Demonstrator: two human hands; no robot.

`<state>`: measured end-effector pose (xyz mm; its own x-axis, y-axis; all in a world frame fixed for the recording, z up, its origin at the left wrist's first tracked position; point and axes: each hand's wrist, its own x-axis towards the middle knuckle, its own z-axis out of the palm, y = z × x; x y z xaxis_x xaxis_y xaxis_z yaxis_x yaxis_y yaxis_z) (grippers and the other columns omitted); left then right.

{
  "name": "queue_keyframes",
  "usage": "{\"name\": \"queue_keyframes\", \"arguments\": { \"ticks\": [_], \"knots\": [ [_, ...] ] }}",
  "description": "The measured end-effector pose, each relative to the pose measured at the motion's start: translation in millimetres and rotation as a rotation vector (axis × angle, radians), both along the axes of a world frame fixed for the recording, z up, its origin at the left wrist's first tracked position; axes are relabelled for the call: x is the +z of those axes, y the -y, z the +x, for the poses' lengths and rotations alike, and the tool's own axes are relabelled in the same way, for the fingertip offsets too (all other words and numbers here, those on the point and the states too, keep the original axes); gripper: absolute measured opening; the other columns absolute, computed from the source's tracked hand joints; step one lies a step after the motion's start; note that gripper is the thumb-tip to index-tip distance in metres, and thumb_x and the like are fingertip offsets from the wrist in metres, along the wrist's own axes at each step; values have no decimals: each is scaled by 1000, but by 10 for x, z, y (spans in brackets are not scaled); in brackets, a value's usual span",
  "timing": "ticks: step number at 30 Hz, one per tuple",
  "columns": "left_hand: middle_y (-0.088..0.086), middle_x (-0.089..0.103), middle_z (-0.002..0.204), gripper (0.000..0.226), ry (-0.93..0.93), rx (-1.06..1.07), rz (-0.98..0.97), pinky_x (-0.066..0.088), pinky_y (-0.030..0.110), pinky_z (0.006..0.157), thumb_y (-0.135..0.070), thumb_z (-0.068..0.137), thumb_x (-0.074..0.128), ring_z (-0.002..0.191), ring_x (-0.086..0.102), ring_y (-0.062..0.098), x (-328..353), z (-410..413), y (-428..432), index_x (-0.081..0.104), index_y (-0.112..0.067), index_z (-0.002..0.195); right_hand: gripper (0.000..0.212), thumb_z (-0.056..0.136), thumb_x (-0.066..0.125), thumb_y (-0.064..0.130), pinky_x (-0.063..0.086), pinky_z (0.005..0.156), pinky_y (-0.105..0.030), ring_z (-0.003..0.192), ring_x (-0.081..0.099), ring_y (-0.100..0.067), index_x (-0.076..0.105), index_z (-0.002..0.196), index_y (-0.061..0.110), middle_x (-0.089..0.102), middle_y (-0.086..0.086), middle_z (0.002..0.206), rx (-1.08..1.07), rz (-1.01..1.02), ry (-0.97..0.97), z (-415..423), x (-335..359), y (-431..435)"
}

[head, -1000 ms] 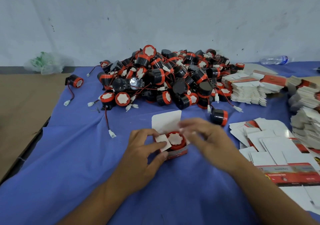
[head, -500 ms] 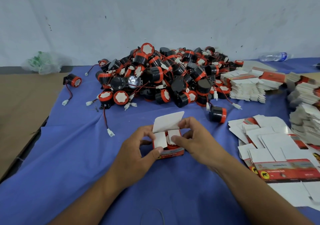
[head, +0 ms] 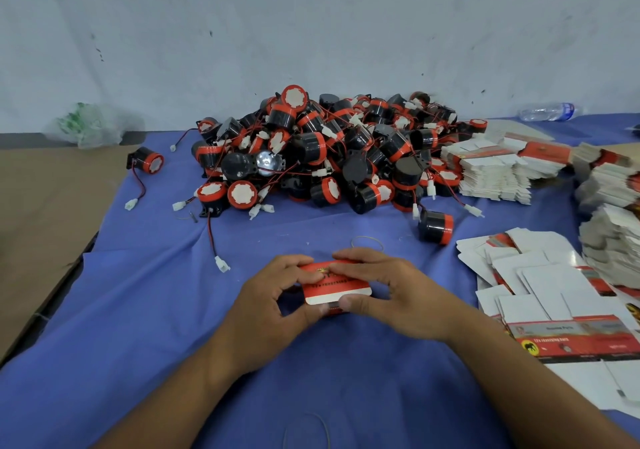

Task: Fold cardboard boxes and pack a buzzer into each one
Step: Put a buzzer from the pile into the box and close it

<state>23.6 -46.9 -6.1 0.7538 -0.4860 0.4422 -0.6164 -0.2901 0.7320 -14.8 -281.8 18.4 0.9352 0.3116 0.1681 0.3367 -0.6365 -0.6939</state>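
1. The small red-and-white cardboard box (head: 336, 284) sits near the centre, held between both hands, its lid flap lying over the top.
2. The left hand (head: 273, 306) pinches its left end, and the right hand (head: 394, 293) pinches its right end, each with fingers on top and thumb at the near edge.
3. Under them lies a blue cloth (head: 156, 310).
4. Farther off is a heap of black-and-red round buzzers (head: 329, 158).
5. Stacks of flat white box blanks (head: 491, 171) lie to the right.
6. A pale wall (head: 311, 33) stands behind.
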Motion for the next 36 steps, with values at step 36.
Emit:
{"name": "queue_keyframes", "arguments": {
  "ticks": [36],
  "knots": [
    [-3,54,141,37,211,-44,142,39,26,110,-21,94,62,133,49,10,20,12,-48,60,-12,130,38,103,51,27,28,112,-15,132,50,-22,60,137,15,52,-9,147,2,-230,256,-85,21,-139]
  ]
}}
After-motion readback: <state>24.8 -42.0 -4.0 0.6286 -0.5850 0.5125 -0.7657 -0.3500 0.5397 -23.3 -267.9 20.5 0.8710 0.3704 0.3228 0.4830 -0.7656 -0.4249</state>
